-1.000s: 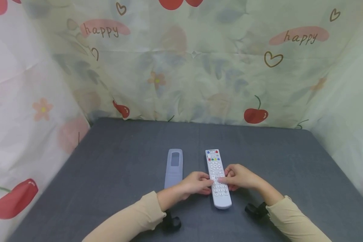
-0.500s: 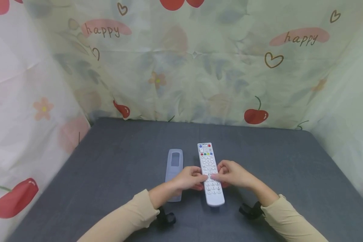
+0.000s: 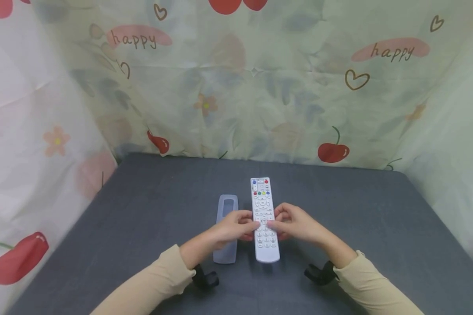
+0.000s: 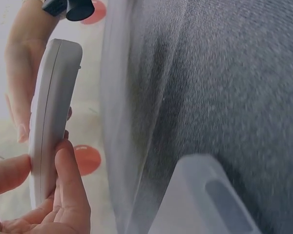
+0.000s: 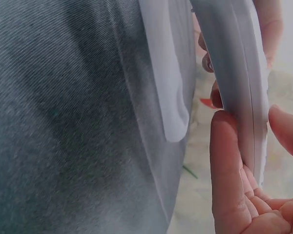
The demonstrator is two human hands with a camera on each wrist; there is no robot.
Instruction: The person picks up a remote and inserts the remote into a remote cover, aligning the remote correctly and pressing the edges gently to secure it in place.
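A white remote control [image 3: 266, 243] with small coloured buttons near its top is held off the table between both hands. My left hand [image 3: 232, 227] pinches its left edge, thumb on the button face and fingers underneath. On the right edge my right hand [image 3: 297, 224] grips it the same way. Both wrist views show the remote's side, the remote [image 4: 51, 97] in the left one and the remote [image 5: 241, 78] in the right one, with fingertips behind it. A translucent bluish remote cover [image 3: 225, 256] lies on the table, partly hidden by the left hand and forearm.
The dark grey table [image 3: 173, 192] spreads out under both arms. A patterned curtain [image 3: 252, 113] encloses it at the back and sides. Black straps [image 3: 205, 280] hang at the wrists, below the cream sleeves.
Both hands have carried the remote control leftward and a little away from the body, closer to the cover. It also stands straighter now. The cover stays nearly where it was.
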